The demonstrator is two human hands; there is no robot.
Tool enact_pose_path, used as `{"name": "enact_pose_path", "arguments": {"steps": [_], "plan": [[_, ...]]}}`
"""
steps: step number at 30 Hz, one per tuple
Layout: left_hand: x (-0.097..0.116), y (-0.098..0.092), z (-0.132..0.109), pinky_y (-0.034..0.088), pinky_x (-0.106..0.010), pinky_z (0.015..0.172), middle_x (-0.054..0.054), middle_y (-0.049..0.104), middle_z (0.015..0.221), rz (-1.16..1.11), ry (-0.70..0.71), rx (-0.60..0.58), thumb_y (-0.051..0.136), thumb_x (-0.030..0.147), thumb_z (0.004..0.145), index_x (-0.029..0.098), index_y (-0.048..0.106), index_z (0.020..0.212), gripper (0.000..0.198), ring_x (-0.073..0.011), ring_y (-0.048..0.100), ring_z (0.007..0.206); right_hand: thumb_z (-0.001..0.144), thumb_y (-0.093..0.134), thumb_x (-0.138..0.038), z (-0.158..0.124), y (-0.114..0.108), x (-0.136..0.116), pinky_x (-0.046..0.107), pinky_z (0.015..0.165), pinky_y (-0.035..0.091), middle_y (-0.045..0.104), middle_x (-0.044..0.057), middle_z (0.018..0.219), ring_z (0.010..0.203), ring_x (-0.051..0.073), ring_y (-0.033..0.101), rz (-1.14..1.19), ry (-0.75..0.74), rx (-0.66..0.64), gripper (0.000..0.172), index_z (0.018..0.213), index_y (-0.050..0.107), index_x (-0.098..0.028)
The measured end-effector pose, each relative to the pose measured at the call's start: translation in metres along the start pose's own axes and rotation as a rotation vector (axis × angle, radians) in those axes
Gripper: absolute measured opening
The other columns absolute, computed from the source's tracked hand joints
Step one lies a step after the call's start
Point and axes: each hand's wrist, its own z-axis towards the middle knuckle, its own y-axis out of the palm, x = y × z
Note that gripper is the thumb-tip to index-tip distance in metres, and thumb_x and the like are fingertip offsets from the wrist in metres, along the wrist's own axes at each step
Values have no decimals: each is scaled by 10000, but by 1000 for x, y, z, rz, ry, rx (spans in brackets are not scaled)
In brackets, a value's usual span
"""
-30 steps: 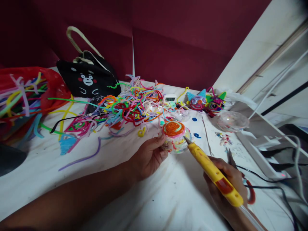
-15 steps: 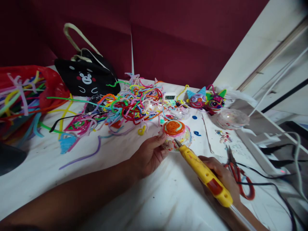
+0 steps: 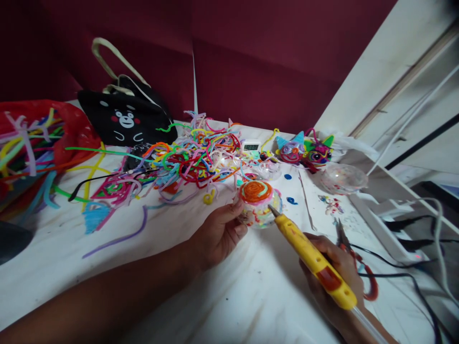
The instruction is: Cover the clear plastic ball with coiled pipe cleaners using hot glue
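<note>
My left hand (image 3: 224,234) grips the left edge of a clear plastic dome (image 3: 263,215) marked with colourful streaks. On the dome's top sits an orange coil (image 3: 255,192) with a pale green strand in it. My right hand (image 3: 332,267) is wrapped round a yellow hot glue gun (image 3: 308,253), a clear glue stick coming out of its back end. The gun's metal nozzle is at the dome's right front side; whether it touches cannot be made out. Red-handled scissors (image 3: 371,286) lie just beyond my right hand, partly hidden by it.
A heap of coloured pipe cleaners (image 3: 201,157) lies behind the dome, beside a small digital timer (image 3: 251,145). Two fuzzy animal faces (image 3: 292,150) and a clear bowl (image 3: 344,179) stand at the back right. A red bag (image 3: 71,129), a black bag (image 3: 125,117) and cables (image 3: 405,274) flank the area.
The glue gun and my right hand have shifted slightly right, moving the nozzle from the dome's front middle to its right side. My left hand still holds the dome.
</note>
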Motion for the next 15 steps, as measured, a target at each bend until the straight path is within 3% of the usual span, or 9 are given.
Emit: {"name": "enact_pose_path", "arguments": {"steps": [5, 9, 15], "plan": [[-2, 0, -1, 413, -116, 360, -30, 669, 646, 0, 7, 8, 509, 78, 937, 84, 635, 761, 216, -54, 601, 480, 786, 618, -329, -2, 5, 1, 299, 651, 474, 728, 46, 954, 800, 241, 685, 55, -23, 2, 130, 847, 689, -237], [-1, 0, 0, 413, -121, 364, -38, 661, 625, 10, 5, 16, 498, 83, 942, 87, 628, 747, 234, -63, 606, 485, 788, 608, -370, -1, 1, 7, 302, 698, 482, 735, 36, 978, 867, 254, 702, 14, 11, -1, 172, 873, 694, -248], [-1, -4, 2, 410, -122, 375, -57, 664, 702, 35, -27, -10, 493, 99, 946, 66, 630, 793, 208, -62, 605, 517, 766, 618, -396, 0, -3, 7, 297, 637, 486, 743, 45, 960, 793, 255, 702, -15, 57, 55, 205, 873, 686, -234]]}}
